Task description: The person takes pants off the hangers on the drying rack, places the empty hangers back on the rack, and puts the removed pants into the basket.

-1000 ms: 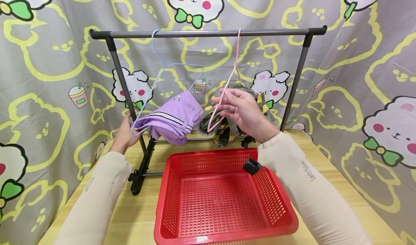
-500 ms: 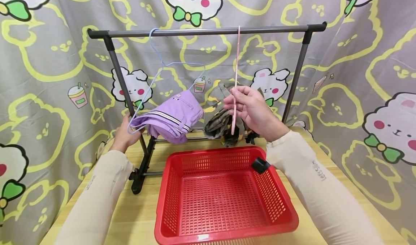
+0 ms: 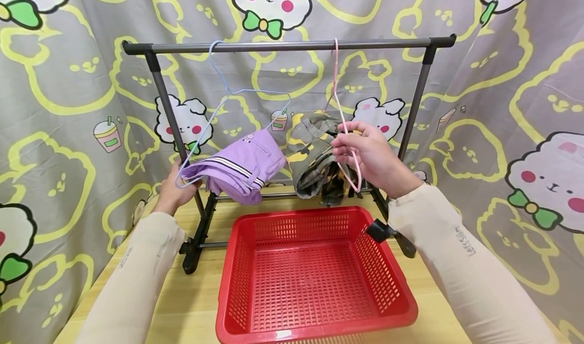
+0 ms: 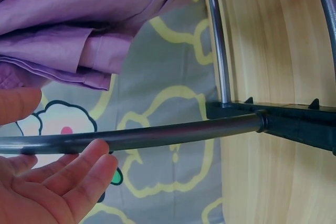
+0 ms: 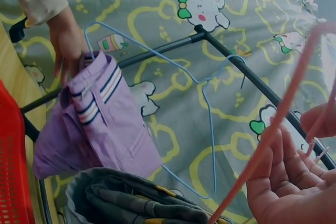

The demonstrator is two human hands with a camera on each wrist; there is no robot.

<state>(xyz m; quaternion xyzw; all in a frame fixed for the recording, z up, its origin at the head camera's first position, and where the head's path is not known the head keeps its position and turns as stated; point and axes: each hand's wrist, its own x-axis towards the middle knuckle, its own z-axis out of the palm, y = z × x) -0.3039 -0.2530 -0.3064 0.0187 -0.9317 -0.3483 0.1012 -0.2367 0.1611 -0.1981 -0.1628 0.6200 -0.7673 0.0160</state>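
Pale wood-grain tabletop (image 3: 191,303), red perforated basket (image 3: 319,330) on it, black-footed clothes rack (image 3: 283,45) standing alongside

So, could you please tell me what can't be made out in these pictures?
Head view: part of the camouflage garment, hidden behind the right hand.
Left wrist view: purple garment, cut off by the top and left edges.
Right wrist view: most of the red basket, cut off by the left edge.
Right wrist view: pink hanger, cut off by the right edge.

Curtained nook: cartoon-print drapes (image 3: 483,146), clothes rack (image 3: 283,45)
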